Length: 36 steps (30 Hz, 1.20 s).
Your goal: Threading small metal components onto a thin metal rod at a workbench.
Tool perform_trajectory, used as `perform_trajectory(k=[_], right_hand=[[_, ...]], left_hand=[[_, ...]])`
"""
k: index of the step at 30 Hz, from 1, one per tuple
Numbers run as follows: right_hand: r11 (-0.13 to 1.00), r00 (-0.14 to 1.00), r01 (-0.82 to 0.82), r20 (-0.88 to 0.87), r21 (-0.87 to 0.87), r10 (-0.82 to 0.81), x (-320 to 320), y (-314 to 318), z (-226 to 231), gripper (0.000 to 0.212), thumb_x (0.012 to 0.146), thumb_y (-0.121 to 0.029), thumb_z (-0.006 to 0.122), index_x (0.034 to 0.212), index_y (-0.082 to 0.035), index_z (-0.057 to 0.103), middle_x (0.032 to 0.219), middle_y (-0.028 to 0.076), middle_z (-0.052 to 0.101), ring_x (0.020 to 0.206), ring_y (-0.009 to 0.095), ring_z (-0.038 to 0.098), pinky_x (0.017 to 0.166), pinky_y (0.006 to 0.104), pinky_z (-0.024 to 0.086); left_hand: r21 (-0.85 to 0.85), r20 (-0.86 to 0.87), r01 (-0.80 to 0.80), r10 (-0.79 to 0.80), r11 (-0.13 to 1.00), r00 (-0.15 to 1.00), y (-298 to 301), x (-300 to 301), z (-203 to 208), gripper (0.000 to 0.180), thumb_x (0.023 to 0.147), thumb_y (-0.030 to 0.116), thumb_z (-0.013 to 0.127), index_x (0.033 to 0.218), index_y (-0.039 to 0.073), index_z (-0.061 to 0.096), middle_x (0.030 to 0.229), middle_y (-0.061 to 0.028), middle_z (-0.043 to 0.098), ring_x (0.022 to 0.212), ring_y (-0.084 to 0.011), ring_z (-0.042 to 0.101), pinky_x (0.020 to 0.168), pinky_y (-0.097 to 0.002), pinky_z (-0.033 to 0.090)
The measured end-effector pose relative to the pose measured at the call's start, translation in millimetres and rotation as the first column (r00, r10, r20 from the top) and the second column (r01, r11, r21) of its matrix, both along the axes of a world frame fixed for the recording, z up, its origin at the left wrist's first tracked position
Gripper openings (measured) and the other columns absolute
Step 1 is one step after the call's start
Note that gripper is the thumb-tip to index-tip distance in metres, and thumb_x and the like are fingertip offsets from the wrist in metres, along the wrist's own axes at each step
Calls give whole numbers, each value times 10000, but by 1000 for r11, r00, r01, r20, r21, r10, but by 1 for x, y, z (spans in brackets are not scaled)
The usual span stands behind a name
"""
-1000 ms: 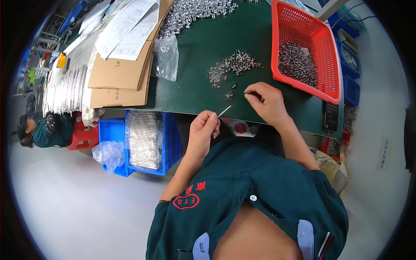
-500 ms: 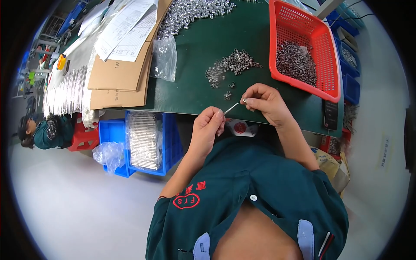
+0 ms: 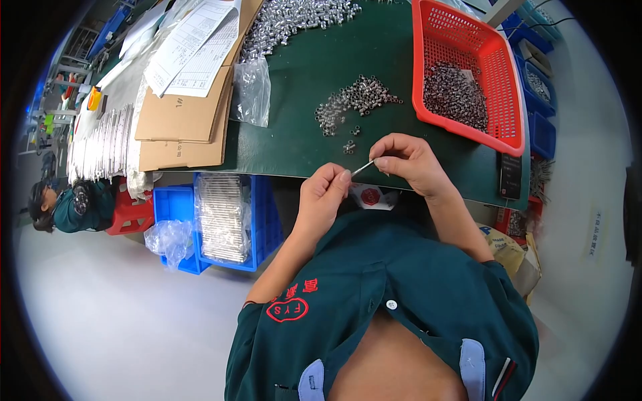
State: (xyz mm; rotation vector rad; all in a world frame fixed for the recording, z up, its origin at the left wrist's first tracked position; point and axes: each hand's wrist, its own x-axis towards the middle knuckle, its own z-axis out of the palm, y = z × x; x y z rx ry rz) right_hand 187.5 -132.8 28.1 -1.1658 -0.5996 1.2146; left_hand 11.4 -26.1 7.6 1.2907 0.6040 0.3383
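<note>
My left hand [image 3: 324,195] is closed, pinching a thin silver metal rod [image 3: 362,168] between thumb and fingers. The rod slants up to the right, over the near edge of the green table. At its far end, my right hand [image 3: 413,166] is closed with thumb and fingertips meeting the rod. The small metal ring in that pinch is mostly covered by the fingers, so I cannot tell whether it sits on the rod. Just beyond my hands lies a loose pile of small metal rings [image 3: 366,97], a few strayed toward me.
A red perforated basket [image 3: 461,138] with many small metal parts stands right. Silver pieces [image 3: 294,20] are heaped at the back beside a clear bag [image 3: 252,93]. Cardboard [image 3: 175,120] and papers lie left. Blue bins [image 3: 264,220] stand below; another person [image 3: 83,204] sits far left.
My hands have come together: the gap between the rod's tip and the ring in my right fingers has closed. The ring, visible before, is now mostly hidden.
</note>
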Motion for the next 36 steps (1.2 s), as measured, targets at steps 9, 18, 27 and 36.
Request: perform_trajectory(k=[9,18,27,36], right_hand=[[975,712,-39,691,218,-125,-8,2,23,128,765,74,623,880,17,623,851,75,596,793,161,579,688,246,450],[999,911,26,412,24,-33,-12,1,26,157,782,58,642,934,18,634,863,13,612,790,65,570,699,194,458],[996,916,65,400,-57,-37,-18,5,28,118,790,52,625,898,5,634,831,19,619,760,82,580,670,212,466],[966,625,-168,779,199,-52,-12,8,34,130,740,76,637,856,21,622,813,74,608,763,151,591,665,257,458]], left_hand=[[-36,87,-8,11,999,996,2,3,1,203,939,183,522,798,38,536,634,22,482,559,-57,402,514,-202,336],[-328,214,68,4,942,977,6,0,-6,213,946,222,519,811,60,492,627,-8,470,529,-83,386,501,-222,327],[-386,243,69,29,920,969,6,-2,-7,222,942,226,527,798,60,490,625,-9,467,528,-89,386,501,-227,326],[-465,267,182,-59,866,962,12,-8,2,223,930,221,537,780,65,484,617,-10,448,519,-90,370,486,-225,302]])
